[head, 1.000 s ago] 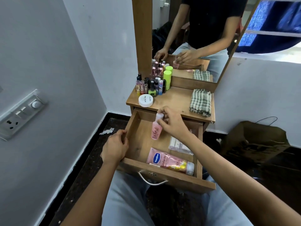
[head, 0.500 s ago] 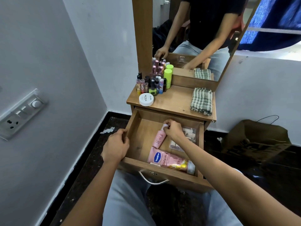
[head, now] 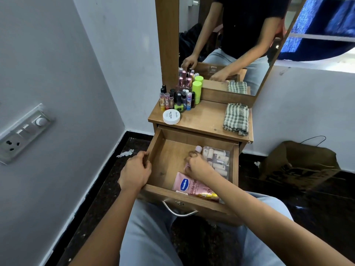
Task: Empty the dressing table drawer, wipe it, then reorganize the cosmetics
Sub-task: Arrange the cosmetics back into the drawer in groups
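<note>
The brown drawer [head: 169,160] holds a pink, blue-logoed tube [head: 189,186], with a green-and-white checked cloth [head: 236,119] at one o'clock and a lime-green bottle [head: 196,92] at twelve.

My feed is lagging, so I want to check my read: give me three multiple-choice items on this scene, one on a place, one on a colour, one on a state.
1. Where does the cloth lie?
A in the drawer
B on the tabletop
C in the left hand
2. What colour is the Vaseline tube?
A pink
B green
C black
3. What does the left hand do?
A hangs free
B grips the drawer's side wall
C holds the tube
Key:
1 B, it lies folded at the tabletop's right.
2 A, it is pink with a blue logo.
3 B, its fingers curl over the wall.
</note>
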`<state>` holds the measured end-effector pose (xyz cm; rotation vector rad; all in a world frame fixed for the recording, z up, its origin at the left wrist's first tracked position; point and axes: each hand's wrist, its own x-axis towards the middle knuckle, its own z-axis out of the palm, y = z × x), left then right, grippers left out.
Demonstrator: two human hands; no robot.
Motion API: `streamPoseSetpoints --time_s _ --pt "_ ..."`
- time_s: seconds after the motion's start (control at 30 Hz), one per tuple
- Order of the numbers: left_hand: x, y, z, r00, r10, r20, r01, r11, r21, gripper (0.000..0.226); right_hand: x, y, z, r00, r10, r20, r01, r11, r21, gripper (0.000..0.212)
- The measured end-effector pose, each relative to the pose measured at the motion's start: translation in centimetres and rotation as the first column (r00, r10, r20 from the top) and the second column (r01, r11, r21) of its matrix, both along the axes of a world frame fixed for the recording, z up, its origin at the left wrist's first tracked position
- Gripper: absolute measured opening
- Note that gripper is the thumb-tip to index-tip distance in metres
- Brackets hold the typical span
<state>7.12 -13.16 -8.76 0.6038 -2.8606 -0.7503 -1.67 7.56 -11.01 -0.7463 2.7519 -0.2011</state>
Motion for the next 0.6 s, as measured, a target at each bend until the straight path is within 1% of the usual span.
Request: streamPoseSetpoints --time_s 0.13,0.3,0.43,0.53,0.6 --pt "0.0 0.0 0.0 1.0 -0.002 -0.013 0.002 1.0 0.003 0.035 -0.5 1.0 0.3 0.998 -0.051 0.046 0.053 0.997 -0.06 0.042" --pt "0.1 -0.1 -0.1 1.0 -0.004 -0.009 0.004 1.0 0.004 0.035 -0.5 1.5 0.7 0.994 -0.074 0.077 0.082 0.992 -0.099 0.055" --pt "0.1 -0.1 -0.1 1.0 -0.002 -0.01 0.002 1.0 0.004 0.034 -0.4 1.4 0.9 0.995 -0.071 0.076 0.078 0.992 -0.096 0.058" --pt "0.1 -0.1 -0.1 1.0 0.006 -0.007 -0.006 1.0 0.006 0.034 -0.3 1.2 1.4 0.998 -0.054 0.037 0.058 0.99 -0.13 0.06" --pt "0.1 -0.1 -0.1 1.0 0.008 -0.005 -0.008 1.0 0.0 0.033 -0.3 0.7 2.2 0.998 -0.022 -0.054 0.009 0.974 -0.226 0.052"
